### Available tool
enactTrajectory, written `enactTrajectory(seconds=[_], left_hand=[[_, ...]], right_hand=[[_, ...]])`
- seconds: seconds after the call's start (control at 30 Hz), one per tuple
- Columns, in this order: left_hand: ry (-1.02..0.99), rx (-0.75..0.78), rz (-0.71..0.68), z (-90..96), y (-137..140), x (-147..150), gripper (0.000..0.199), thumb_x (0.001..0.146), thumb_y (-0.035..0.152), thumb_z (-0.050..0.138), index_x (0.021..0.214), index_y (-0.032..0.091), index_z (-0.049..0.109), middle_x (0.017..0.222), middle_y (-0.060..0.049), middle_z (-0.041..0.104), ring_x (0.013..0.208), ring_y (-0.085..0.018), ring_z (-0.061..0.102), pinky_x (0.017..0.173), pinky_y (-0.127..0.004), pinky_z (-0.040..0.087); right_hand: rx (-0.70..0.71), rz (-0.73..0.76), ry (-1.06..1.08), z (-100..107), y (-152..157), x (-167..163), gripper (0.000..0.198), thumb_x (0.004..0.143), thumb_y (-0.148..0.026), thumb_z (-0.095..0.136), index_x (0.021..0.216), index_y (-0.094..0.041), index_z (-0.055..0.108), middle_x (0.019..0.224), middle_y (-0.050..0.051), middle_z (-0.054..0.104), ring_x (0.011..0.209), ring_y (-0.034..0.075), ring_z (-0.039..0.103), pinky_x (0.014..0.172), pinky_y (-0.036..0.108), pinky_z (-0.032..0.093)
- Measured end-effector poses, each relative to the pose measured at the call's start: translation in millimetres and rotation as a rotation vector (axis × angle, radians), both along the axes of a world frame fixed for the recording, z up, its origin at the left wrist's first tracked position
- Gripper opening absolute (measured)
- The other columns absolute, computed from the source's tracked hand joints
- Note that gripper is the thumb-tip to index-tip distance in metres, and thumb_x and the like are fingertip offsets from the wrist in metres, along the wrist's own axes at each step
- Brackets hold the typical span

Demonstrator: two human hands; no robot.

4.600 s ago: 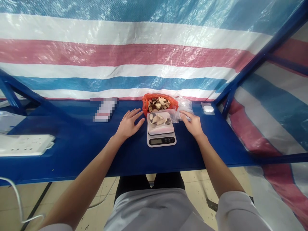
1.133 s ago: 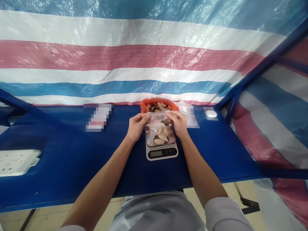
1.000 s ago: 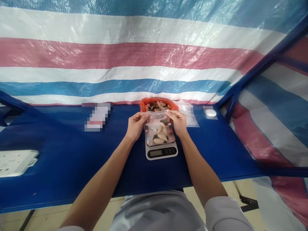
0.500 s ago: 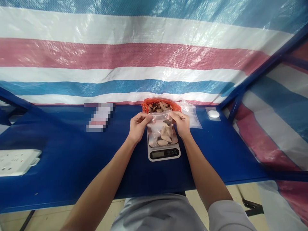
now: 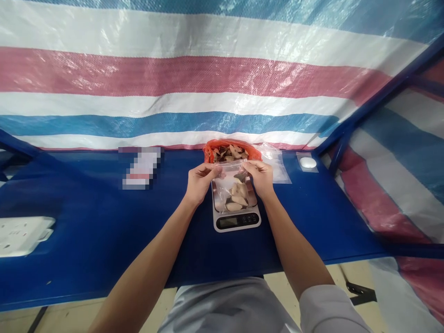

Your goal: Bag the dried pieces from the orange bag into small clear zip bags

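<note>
A clear zip-lock bag (image 5: 225, 185) with several pale, dark-edged dried slices (image 5: 237, 200) in its lower part lies over a digital kitchen scale (image 5: 237, 226). My left hand (image 5: 201, 182) pinches the bag's top left corner between thumb and fingers. At the top right corner, my right hand (image 5: 260, 176) grips it in the same way. Just behind the bag, an orange-red plastic bag (image 5: 208, 151) stands open, filled with more brown slices (image 5: 231, 152). The scale's display is too dim to read.
Flat clear bags (image 5: 279, 166) lie right of the orange-red bag. Farther right is a round white object (image 5: 307, 163) in a small clear packet. A white power strip (image 5: 24, 236) and a blurred-out item (image 5: 142, 167) are on the blue table (image 5: 93, 222). Striped sheeting (image 5: 173, 74) hangs behind.
Both hands keep hold of the zip-lock bag's top edge, with only slight finger movement. The view has shifted a little.
</note>
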State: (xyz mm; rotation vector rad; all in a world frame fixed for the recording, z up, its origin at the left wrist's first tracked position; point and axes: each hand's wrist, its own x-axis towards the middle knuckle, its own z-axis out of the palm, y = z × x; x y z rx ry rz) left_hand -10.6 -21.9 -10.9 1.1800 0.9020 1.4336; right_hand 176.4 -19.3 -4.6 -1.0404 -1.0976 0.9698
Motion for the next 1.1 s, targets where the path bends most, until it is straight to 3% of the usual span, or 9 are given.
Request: enactTrajectory(seconds=[0.23, 0.47, 0.77, 1.1], left_hand=[[0.008, 0.068, -0.002, 3.1, -1.3, -0.6, 0.024, 0.075, 0.038, 0.084, 0.07, 0.017, 0.073, 0.068, -0.002, 0.074, 0.065, -0.015, 0.067, 0.068, -0.026, 0.053], [0.084, 0.028, -0.009, 0.9, 0.7, -0.2, 0.024, 0.075, 0.04, 0.084, 0.07, 0.018, 0.077, 0.07, -0.002, 0.075, 0.064, -0.014, 0.066, 0.068, -0.026, 0.053], [0.167, 0.055, 0.001, 8.5, -3.5, 1.5, 0.026, 0.075, 0.041, 0.082, 0.067, 0.018, 0.076, 0.067, -0.003, 0.075, 0.064, -0.016, 0.067, 0.068, -0.028, 0.055], [0.202, 0.037, 0.002, 3.0, -1.0, 0.2, 0.026, 0.074, 0.044, 0.082, 0.072, 0.018, 0.079, 0.07, -0.004, 0.076, 0.068, -0.019, 0.069, 0.073, -0.03, 0.057]], right_hand=[[-0.043, 0.095, -0.032, 2.9, -3.4, -0.5, 0.033, 0.069, -0.053, 0.08, 0.073, -0.02, 0.074, 0.066, 0.001, 0.072, 0.059, 0.016, 0.068, 0.053, 0.027, 0.055], [-0.017, 0.017, -0.038, -0.8, -0.6, 2.4, 0.034, 0.065, -0.053, 0.083, 0.07, -0.021, 0.074, 0.064, -0.001, 0.071, 0.059, 0.016, 0.066, 0.058, 0.03, 0.057], [-0.032, 0.063, -0.01, 3.7, -6.8, 1.4, 0.032, 0.065, -0.051, 0.082, 0.065, -0.021, 0.073, 0.061, 0.0, 0.07, 0.055, 0.014, 0.064, 0.05, 0.026, 0.054], [-0.062, 0.094, -0.035, 0.0, -3.9, 0.7, 0.037, 0.063, -0.055, 0.082, 0.07, -0.021, 0.072, 0.062, 0.0, 0.07, 0.053, 0.014, 0.064, 0.047, 0.025, 0.051]])
